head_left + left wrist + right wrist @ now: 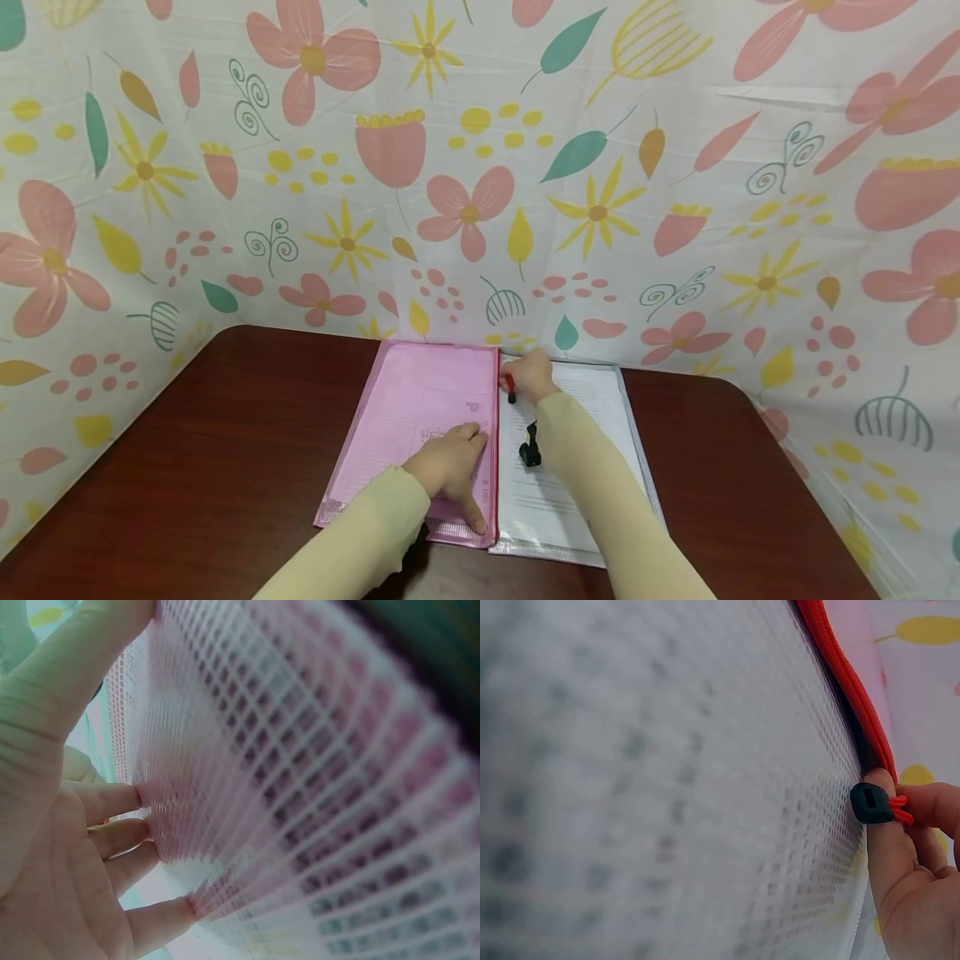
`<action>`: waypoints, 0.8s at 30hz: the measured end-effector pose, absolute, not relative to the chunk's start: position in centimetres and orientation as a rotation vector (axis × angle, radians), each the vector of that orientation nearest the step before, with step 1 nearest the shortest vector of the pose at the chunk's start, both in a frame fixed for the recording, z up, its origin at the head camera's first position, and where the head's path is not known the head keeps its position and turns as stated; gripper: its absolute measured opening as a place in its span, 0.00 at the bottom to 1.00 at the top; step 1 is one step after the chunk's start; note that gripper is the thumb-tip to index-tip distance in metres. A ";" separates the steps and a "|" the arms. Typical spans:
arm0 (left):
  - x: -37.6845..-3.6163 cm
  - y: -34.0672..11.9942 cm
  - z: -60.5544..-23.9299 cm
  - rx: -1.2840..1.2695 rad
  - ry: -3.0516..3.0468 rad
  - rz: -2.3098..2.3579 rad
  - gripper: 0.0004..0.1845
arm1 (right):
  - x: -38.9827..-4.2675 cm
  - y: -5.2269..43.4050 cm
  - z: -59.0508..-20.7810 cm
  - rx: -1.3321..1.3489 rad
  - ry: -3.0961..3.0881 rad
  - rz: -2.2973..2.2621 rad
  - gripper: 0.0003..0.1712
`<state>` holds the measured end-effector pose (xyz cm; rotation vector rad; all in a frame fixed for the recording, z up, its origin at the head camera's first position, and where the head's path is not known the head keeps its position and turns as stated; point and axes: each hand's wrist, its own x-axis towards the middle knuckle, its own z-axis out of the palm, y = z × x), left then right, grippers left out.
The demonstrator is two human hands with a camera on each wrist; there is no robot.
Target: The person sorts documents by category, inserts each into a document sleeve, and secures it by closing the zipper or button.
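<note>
A pink mesh zipper pouch [390, 417] lies flat on the table, with printed paper showing through. My left hand [453, 462] rests on it near its right edge, fingers straight and spread; in the left wrist view the fingertips [180, 911] press the mesh. Along that edge runs a red zipper [847, 682]. At the zipper's far end my right hand [531, 375] pinches the zipper pull, a red cord with a black tip [871, 803]. The slider itself is hidden by the fingers.
A white mesh pouch [592, 400] with printed sheets lies against the pink one on the right, under my right forearm. Small black devices sit by both wrists, one [530, 450] above the white pouch. Behind the dark wooden table [187, 475] hangs a flowered cloth [480, 150].
</note>
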<state>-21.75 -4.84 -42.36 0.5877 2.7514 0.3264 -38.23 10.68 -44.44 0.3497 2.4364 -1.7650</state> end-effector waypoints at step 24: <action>-21.8 -4.8 -42.3 0.596 2.769 0.291 0.73 | -40.7 9.0 -43.7 0.392 2.746 -1.696 0.08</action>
